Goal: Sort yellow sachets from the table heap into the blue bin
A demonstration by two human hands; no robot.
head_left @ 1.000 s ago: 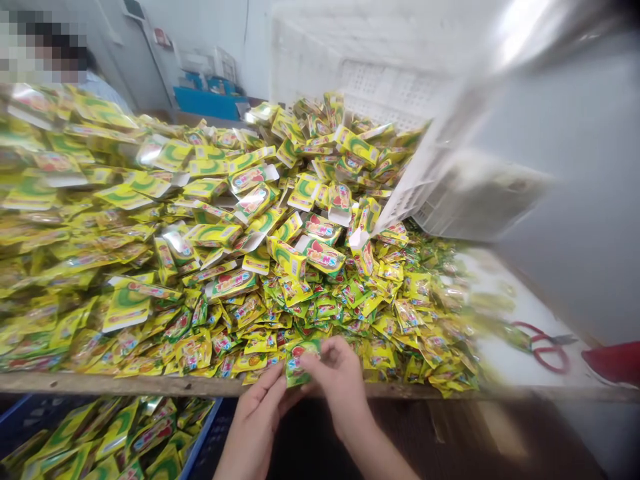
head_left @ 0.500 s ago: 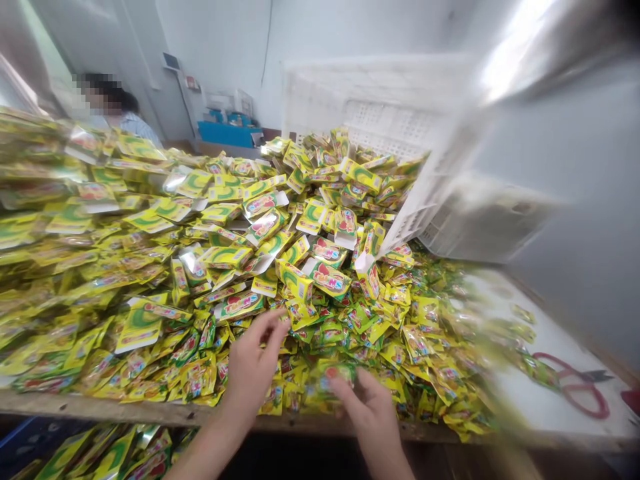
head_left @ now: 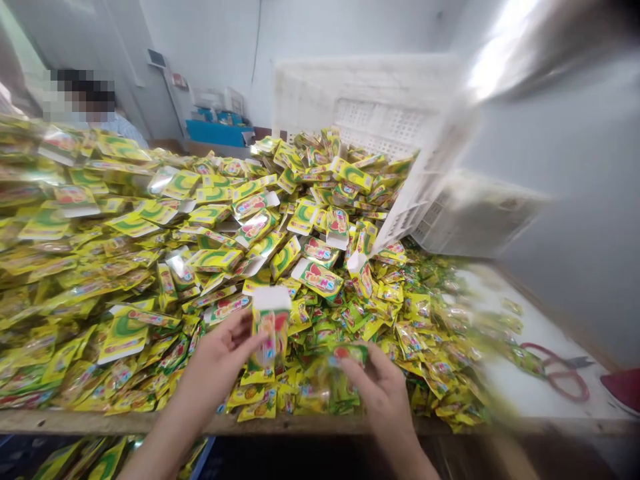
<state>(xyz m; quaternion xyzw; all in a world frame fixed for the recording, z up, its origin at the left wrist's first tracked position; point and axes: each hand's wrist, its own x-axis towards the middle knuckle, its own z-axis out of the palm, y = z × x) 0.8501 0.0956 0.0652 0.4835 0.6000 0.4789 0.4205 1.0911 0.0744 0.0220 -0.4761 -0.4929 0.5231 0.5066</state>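
My left hand is closed around a small yellow and green candy box, held nearly upright with its white flap raised at the top. Lower and to the right, my right hand pinches a green candy packet between thumb and fingers; whether it holds more than one is blurred. Beneath both hands spreads a heap of yellow and green candy packets. Behind the packets lie many candy boxes, several with white end flaps sticking out.
A white plastic crate lies tipped over behind the boxes, and another white crate stands to its right. Red-handled scissors rest on the white tabletop at right. Below the wooden table edge are more packages. A person is at far left.
My left hand now has a candy box, lifted from the pile, where before its fingers were over the heap. My right hand still holds a packet. The view has shifted slightly.
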